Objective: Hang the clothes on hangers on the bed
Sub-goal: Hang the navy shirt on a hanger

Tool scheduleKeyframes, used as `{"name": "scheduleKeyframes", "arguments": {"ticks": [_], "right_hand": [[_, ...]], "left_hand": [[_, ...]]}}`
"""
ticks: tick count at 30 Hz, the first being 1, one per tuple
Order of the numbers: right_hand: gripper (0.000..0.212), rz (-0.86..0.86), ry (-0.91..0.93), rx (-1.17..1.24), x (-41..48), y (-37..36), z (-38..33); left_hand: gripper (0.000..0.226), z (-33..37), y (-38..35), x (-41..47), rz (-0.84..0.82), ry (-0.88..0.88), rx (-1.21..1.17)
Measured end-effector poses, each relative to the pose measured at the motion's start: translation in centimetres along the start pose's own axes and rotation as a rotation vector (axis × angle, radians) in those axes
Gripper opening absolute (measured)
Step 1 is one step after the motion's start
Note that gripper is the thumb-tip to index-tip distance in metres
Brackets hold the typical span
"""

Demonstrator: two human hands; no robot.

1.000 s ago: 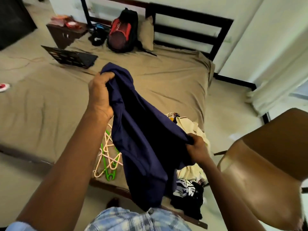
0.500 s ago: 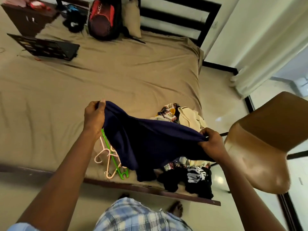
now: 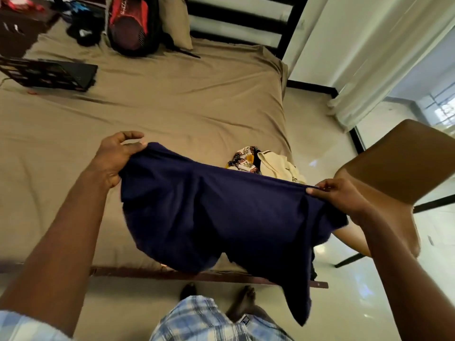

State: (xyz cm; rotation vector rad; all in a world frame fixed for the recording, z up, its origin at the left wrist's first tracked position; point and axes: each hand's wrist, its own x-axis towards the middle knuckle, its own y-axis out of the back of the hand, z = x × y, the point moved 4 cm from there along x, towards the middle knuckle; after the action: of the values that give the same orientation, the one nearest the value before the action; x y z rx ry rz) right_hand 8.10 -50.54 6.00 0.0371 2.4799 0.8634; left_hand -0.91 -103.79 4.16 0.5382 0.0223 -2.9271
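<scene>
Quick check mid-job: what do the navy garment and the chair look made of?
Navy garment: soft matte fabric, probably cotton knit; it sags and creases between the left hand and right hand. Chair: smooth brown shell with a soft sheen, plastic or varnished plywood, cannot tell which; thin dark legs, probably metal.

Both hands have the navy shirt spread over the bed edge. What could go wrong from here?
1. The right hand pinches only the edge of the shirt with its fingertips; that thin grip may slip.
2. One corner hangs past the bed toward the floor near the feet and could be trodden on.
3. No hanger is in view; the shirt may cover them, so reaching could be blind.
</scene>
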Motion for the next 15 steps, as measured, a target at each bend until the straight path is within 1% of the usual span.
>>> {"name": "scheduleKeyframes", "arguments": {"ticks": [1, 2, 4, 5, 7, 9, 10, 12, 14, 15], "right_hand": [[0.04, -0.003, -0.017, -0.092, 0.6, 0.0, 0.4], [0.032, -0.053, -0.03, -0.179, 1.1, -0.2, 0.8], [0.027, -0.162, -0.038, -0.386, 1.4, -0.6, 1.3], [0.025, -0.173, -0.036, -0.475, 1.7, -0.6, 1.7], [0.025, -0.129, -0.019, -0.548, 3.0, -0.5, 2.2], [0.026, -0.072, -0.029, -0.547, 4.5, -0.3, 2.9], [0.026, -0.061, -0.034, -0.559, 5.2, -0.2, 3.2], [0.027, -0.086, -0.06, -0.552, 6.5, 0.1, 3.9], [0.023, -0.127, -0.109, -0.496, 7.8, 0.7, 4.3], [0.02, -0.127, -0.132, -0.466, 8.5, 1.2, 4.6]], "left_hand": [[0.015, -0.3, -0.5, 0.5, -0.007, 0.009, 0.039], [0.016, -0.7, -1.0, 1.1, -0.012, 0.01, 0.059], [0.017, -1.0, -1.2, 1.6, 0.031, 0.001, 0.055], [0.018, -1.0, -1.1, 1.4, 0.059, -0.013, 0.04], [0.018, -0.7, -0.8, 0.7, 0.134, -0.053, 0.024], [0.016, -0.9, -0.5, -0.2, 0.155, -0.072, 0.054], [0.015, -1.1, -0.4, -0.9, 0.132, -0.066, 0.117], [0.011, -1.8, -0.8, -2.5, 0.039, -0.027, 0.323], [0.013, -2.8, -1.6, -4.7, -0.099, 0.055, 0.515], [0.016, -3.4, -2.3, -6.2, -0.188, 0.099, 0.57]]}}
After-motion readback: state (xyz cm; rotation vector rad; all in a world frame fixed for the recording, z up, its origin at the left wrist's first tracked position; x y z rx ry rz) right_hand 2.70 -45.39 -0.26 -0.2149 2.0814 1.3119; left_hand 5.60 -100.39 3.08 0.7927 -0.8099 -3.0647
